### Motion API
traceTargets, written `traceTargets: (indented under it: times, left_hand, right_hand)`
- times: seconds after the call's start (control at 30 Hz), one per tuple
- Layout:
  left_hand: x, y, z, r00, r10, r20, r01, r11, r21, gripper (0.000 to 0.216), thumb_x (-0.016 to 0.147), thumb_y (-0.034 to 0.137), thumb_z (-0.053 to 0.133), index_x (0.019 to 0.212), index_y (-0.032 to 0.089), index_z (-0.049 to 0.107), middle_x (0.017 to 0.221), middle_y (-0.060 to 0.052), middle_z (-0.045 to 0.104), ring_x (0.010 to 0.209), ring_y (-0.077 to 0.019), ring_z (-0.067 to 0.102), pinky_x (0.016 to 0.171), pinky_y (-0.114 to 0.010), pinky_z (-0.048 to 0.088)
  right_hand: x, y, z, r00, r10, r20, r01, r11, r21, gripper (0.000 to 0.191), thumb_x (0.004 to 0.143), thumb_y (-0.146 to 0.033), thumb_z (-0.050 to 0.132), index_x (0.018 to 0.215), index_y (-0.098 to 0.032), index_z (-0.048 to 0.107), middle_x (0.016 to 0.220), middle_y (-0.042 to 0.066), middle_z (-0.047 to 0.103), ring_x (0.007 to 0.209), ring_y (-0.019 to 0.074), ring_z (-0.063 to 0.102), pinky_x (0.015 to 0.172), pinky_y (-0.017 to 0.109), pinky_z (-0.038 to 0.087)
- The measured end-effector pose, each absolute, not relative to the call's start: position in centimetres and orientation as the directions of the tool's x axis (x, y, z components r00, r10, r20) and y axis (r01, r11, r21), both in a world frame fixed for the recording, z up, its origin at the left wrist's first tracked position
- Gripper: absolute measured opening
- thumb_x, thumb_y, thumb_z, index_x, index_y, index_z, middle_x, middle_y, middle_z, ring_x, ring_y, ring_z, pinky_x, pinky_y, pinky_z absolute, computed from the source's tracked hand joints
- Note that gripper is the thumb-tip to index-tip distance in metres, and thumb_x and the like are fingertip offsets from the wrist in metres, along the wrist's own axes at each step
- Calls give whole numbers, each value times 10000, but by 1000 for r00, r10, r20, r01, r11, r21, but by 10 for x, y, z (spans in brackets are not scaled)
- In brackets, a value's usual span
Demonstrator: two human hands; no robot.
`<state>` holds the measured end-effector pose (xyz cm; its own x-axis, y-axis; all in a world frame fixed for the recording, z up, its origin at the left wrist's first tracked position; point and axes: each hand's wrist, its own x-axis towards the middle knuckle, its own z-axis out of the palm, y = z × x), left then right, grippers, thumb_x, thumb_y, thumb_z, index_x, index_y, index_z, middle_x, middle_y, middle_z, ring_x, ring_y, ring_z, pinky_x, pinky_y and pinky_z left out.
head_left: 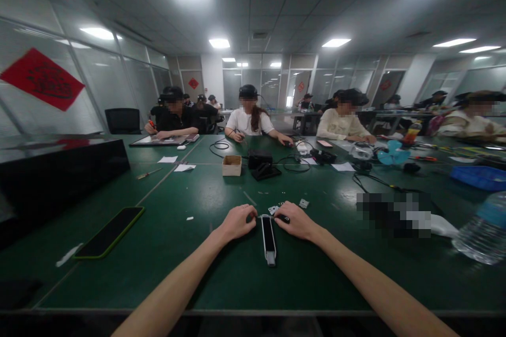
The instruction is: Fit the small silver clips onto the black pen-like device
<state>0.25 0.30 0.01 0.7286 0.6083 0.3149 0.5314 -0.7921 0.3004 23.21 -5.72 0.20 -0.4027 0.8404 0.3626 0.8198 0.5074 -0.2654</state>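
A long narrow black and silver device [269, 238] lies lengthwise on the green table [205, 189] in front of me. My left hand [238, 220] rests with curled fingers at the left of its far end. My right hand [294, 220] is closed at the right of that end, pinching a small dark part I cannot make out. Small metal pieces [274, 209] lie just beyond both hands, and another small piece [303, 203] sits a little further right.
A phone in a green case [110, 231] lies to the left. A small cardboard box [231, 165], black devices and cables [264, 164] sit mid-table. A water bottle [483, 230] lies at right, a blue tray [478, 176] beyond. Several people work at the far side.
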Motion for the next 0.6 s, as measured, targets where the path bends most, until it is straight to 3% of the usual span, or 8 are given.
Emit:
traceTargets:
  times: [0.3, 0.6]
  left_hand:
    - [1, 2, 3, 735, 589, 336, 474, -801, 366, 123, 793, 199, 528, 889, 175, 600, 826, -15, 627, 754, -152, 581, 680, -254, 442]
    - [1, 8, -5, 731, 580, 361, 448, -806, 387, 108, 798, 202, 564, 897, 177, 599, 830, -5, 624, 736, -141, 573, 660, -236, 430]
  right_hand:
    - [233, -59, 2, -390, 837, 384, 795, 517, -317, 122, 847, -245, 526, 847, -200, 639, 828, 33, 633, 772, 168, 543, 706, 322, 447]
    - [233, -56, 0, -417, 811, 411, 792, 546, -274, 136, 844, -239, 519, 819, -181, 640, 812, 51, 640, 778, 173, 543, 717, 323, 437]
